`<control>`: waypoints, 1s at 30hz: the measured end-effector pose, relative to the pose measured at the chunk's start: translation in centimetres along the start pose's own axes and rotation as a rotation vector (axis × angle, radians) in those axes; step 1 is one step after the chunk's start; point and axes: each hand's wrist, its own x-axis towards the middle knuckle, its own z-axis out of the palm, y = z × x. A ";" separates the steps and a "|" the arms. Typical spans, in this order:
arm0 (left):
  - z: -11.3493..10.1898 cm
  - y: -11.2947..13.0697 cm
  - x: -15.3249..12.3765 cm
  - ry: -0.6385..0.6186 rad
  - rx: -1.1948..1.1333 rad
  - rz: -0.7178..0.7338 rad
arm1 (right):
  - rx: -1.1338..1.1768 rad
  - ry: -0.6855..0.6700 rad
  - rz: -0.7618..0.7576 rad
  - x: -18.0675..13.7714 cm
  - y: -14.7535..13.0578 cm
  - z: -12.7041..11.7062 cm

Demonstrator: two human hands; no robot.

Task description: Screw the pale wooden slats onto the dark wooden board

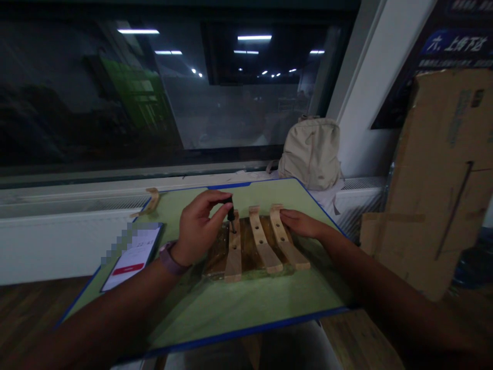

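My left hand (201, 221) is closed round the black handle of a screwdriver (231, 211). The tool stands nearly upright, its tip at the upper hole of the left curved wooden piece (233, 262). Two more such pieces, a middle one (263, 245) and a right one (288, 242), lie alongside, each with two dark holes. Under all three is a brown, shiny, film-like slab (248, 252). My right hand (302, 223) grips the far end of the right piece at its side; some fingertips are hidden behind the wood.
A green board with a blue edge (215, 313) forms the work surface. On its left lie a phone (133, 257) with a lit screen and another curved wooden piece (151, 201). Behind stand a beige backpack (310, 151) and a window; large cardboard (435, 190) leans at the right.
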 end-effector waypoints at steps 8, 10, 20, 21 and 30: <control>0.0 -0.1 -0.1 -0.066 -0.011 0.056 | -0.002 0.000 -0.021 0.0 -0.3 -0.1; -0.1 -0.3 0.0 -0.047 0.019 0.059 | -0.011 -0.005 -0.030 0.0 -0.4 -0.1; -0.5 -0.3 0.4 -0.127 -0.008 0.007 | -0.047 0.005 -0.018 -0.2 -0.7 -0.2; -0.5 -0.5 0.5 -0.102 -0.006 0.034 | -0.043 0.007 -0.022 -0.2 -0.6 -0.1; -0.8 0.4 0.5 -0.172 0.036 -0.061 | -0.010 -0.006 -0.011 -0.2 -0.8 -0.1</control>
